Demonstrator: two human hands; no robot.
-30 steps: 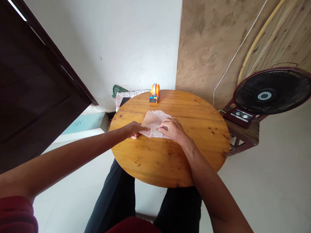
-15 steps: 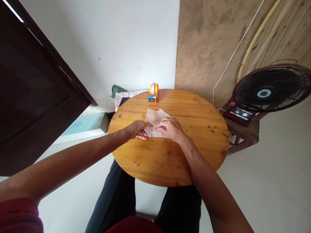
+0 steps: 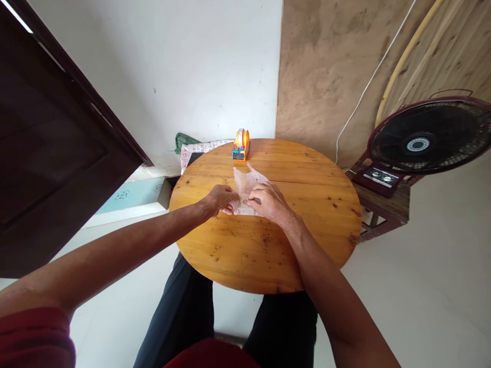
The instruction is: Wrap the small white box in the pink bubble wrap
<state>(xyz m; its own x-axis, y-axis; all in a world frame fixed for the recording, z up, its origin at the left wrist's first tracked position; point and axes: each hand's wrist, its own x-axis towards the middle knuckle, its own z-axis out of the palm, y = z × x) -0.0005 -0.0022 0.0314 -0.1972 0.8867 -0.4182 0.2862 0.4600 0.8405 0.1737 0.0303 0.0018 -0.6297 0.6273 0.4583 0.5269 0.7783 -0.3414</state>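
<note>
A translucent sheet of bubble wrap (image 3: 245, 179) lies on the round wooden table (image 3: 238, 255), its far corners sticking up a little. My left hand (image 3: 222, 198) pinches its left edge between thumb and fingers. On the right side, my right hand (image 3: 268, 200) rests over the wrap with curled fingers closed on it. Something small and brownish shows by the right fingertips, too small to name. Beyond the wrap, near the table's far edge, stands an orange and blue tape dispenser (image 3: 241, 145) with a roll of tape; neither hand touches it.
A dark red electric fan (image 3: 418, 145) stands on a wooden stool (image 3: 389, 204) right of the table. Behind the table's left edge lie a printed sack (image 3: 186, 153) and a pale blue box (image 3: 126, 197). A dark door (image 3: 57, 128) is at far left.
My left fingers have drawn in closer around the wrap's left edge. The wrap's far edge has shifted and one corner now points up more. My right hand has hardly moved.
</note>
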